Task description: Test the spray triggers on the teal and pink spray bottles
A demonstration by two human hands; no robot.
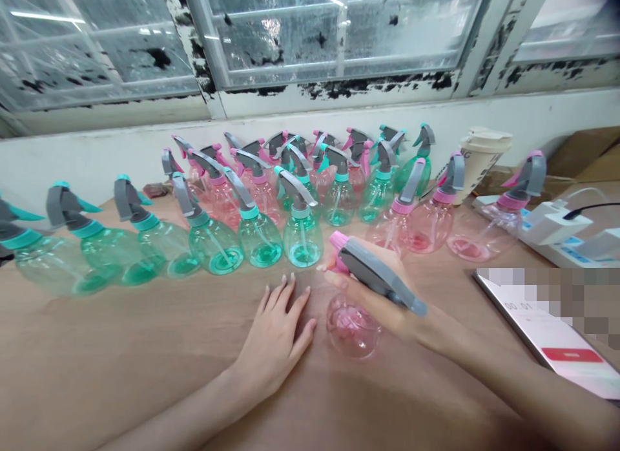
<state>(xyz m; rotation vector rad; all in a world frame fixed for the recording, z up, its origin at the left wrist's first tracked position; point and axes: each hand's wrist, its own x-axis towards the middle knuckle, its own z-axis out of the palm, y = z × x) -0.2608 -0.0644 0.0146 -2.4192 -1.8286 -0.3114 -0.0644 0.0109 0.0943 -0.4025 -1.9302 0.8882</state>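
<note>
My right hand is wrapped round the neck of a pink spray bottle, just under its grey and pink trigger head. The clear pink base of that bottle shows below my fingers, at the table surface. Flat on the wooden table, my left hand lies with its fingers spread and nothing in it, to the left of the pink bottle. Just beyond my left fingertips stands a green spray bottle with a grey head and a teal collar.
Several green bottles stand in a row at left, with more pink and green ones behind. Pink bottles stand at right. A paper cup, a white power strip, a cardboard box and a phone occupy the right side.
</note>
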